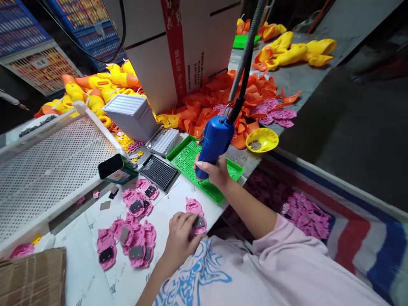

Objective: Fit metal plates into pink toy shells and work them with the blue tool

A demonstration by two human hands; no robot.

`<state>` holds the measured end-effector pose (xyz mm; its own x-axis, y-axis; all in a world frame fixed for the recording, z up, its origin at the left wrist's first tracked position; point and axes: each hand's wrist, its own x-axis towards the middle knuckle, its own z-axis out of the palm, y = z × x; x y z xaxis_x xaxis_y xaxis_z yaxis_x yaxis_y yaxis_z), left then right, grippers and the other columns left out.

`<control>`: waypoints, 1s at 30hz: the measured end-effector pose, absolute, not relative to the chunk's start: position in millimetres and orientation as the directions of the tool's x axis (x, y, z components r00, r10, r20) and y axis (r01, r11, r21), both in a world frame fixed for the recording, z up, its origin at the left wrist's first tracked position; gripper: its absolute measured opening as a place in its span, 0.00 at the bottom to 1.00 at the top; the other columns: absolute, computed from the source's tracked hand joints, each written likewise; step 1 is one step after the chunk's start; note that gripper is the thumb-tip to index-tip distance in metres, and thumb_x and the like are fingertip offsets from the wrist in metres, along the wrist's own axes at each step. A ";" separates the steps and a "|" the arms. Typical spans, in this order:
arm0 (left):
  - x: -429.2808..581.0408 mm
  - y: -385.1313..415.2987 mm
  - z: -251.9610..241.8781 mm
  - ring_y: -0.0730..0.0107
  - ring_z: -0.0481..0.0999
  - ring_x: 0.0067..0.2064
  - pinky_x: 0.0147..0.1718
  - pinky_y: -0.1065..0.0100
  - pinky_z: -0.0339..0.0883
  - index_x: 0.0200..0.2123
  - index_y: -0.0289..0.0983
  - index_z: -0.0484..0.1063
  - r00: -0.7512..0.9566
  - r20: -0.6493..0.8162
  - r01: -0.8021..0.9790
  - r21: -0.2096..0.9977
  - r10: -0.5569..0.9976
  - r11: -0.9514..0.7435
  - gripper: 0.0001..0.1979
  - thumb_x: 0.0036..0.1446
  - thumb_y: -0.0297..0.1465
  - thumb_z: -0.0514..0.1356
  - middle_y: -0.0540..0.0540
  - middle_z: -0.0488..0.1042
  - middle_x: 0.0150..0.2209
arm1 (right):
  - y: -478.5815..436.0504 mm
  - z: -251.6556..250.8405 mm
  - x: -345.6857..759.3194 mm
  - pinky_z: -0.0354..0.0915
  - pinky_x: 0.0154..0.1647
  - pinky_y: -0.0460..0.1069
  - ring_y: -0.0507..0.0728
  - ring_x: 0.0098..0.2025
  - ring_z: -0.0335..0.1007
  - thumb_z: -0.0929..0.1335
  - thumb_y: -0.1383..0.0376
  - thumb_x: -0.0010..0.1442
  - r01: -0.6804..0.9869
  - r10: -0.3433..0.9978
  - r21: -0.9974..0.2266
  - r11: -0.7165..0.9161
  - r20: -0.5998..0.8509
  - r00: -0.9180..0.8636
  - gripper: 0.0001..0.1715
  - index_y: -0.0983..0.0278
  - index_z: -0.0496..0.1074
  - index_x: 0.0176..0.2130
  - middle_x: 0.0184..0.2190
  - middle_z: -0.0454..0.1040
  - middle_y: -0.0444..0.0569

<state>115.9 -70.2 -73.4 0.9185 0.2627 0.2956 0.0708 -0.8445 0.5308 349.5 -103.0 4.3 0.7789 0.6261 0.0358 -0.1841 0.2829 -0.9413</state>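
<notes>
In my right hand point(218, 171) is a blue electric screwdriver point(214, 138), hung from a cable and held over the green perforated tray point(185, 158). Its tip points down toward the tray. My left hand point(181, 233) rests on the white table with its fingers on a pink plastic part point(195, 208) that has a dark plate in it. Part of that piece is hidden under the fingers. More pink plastic parts point(137, 242) with dark or grey plates lie to the left of my left hand.
Left of the tray are a black perforated tray point(158, 171), a dark green box point(116, 169) and a large white crate point(54, 165). A yellow bowl point(262, 140) holds small screws. Behind stand orange parts point(204, 108) and a cardboard box point(191, 51). Pink parts point(307, 216) fill a striped sack below.
</notes>
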 end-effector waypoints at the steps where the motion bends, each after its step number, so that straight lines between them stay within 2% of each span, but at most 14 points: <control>1: 116.7 -70.0 -71.7 0.56 0.67 0.47 0.47 0.55 0.65 0.54 0.36 0.68 0.917 0.305 0.065 0.525 0.259 -0.849 0.21 0.62 0.41 0.58 0.40 0.75 0.45 | -103.0 4.6 349.4 0.64 0.24 0.48 0.50 0.21 0.65 0.74 0.58 0.40 -0.176 0.629 -0.943 0.284 0.045 0.776 0.13 0.65 0.70 0.22 0.20 0.70 0.44; 8: 119.1 -67.0 -63.3 0.56 0.68 0.46 0.45 0.57 0.65 0.52 0.34 0.68 0.916 0.339 0.029 0.476 0.214 -0.879 0.20 0.62 0.40 0.59 0.39 0.75 0.44 | -101.5 4.0 349.6 0.65 0.26 0.48 0.51 0.21 0.67 0.73 0.61 0.38 -0.204 0.634 -0.926 0.318 0.048 0.772 0.16 0.64 0.73 0.31 0.21 0.70 0.40; 11: 118.8 -66.8 -63.2 0.56 0.68 0.45 0.44 0.57 0.66 0.51 0.35 0.69 0.921 0.327 0.030 0.481 0.211 -0.876 0.19 0.60 0.38 0.61 0.40 0.75 0.44 | -100.3 0.1 348.6 0.65 0.26 0.48 0.51 0.21 0.67 0.74 0.61 0.39 -0.167 0.627 -0.942 0.292 0.056 0.777 0.12 0.64 0.72 0.25 0.20 0.70 0.42; 14: 118.4 -66.8 -63.5 0.57 0.69 0.45 0.44 0.57 0.66 0.51 0.35 0.70 0.927 0.314 0.023 0.492 0.203 -0.871 0.19 0.58 0.37 0.63 0.40 0.75 0.45 | -99.5 -1.6 347.6 0.64 0.24 0.48 0.50 0.21 0.66 0.74 0.59 0.39 -0.143 0.612 -0.950 0.276 0.060 0.788 0.12 0.64 0.71 0.22 0.19 0.70 0.42; 18: 117.5 -67.7 -62.8 0.56 0.69 0.47 0.44 0.57 0.66 0.51 0.35 0.70 0.934 0.289 0.036 0.507 0.209 -0.861 0.19 0.57 0.35 0.64 0.40 0.75 0.46 | -101.5 9.7 349.2 0.64 0.23 0.48 0.51 0.21 0.67 0.74 0.59 0.40 -0.144 0.588 -0.939 0.313 0.073 0.806 0.13 0.64 0.71 0.23 0.19 0.70 0.42; 24: 115.8 -71.4 -63.3 0.55 0.70 0.48 0.45 0.56 0.67 0.52 0.37 0.71 0.942 0.232 0.081 0.540 0.242 -0.837 0.20 0.57 0.35 0.64 0.39 0.75 0.47 | -110.1 39.0 349.2 0.67 0.23 0.48 0.51 0.21 0.68 0.72 0.61 0.43 -0.067 0.539 -0.899 0.433 0.199 0.819 0.10 0.63 0.69 0.23 0.21 0.70 0.43; 26: 115.5 -72.0 -64.5 0.55 0.70 0.48 0.45 0.55 0.67 0.53 0.38 0.71 0.943 0.219 0.094 0.549 0.252 -0.830 0.19 0.58 0.36 0.63 0.39 0.75 0.48 | -111.0 37.8 346.8 0.68 0.24 0.49 0.52 0.22 0.69 0.72 0.61 0.43 -0.063 0.547 -0.902 0.427 0.203 0.812 0.09 0.63 0.70 0.24 0.22 0.70 0.42; 30: 115.5 -71.0 -66.3 0.55 0.69 0.48 0.45 0.55 0.67 0.52 0.36 0.71 0.937 0.250 0.072 0.543 0.243 -0.837 0.18 0.60 0.36 0.61 0.39 0.75 0.47 | -107.2 17.3 343.9 0.66 0.24 0.48 0.52 0.22 0.68 0.73 0.61 0.43 -0.108 0.585 -0.936 0.334 0.116 0.803 0.10 0.63 0.70 0.25 0.21 0.71 0.43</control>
<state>115.5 -71.0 -66.3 0.9374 0.2429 0.2496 0.0723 -0.8367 0.5429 343.9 -107.2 17.3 0.8028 0.5848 0.1163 -0.1077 0.3341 -0.9364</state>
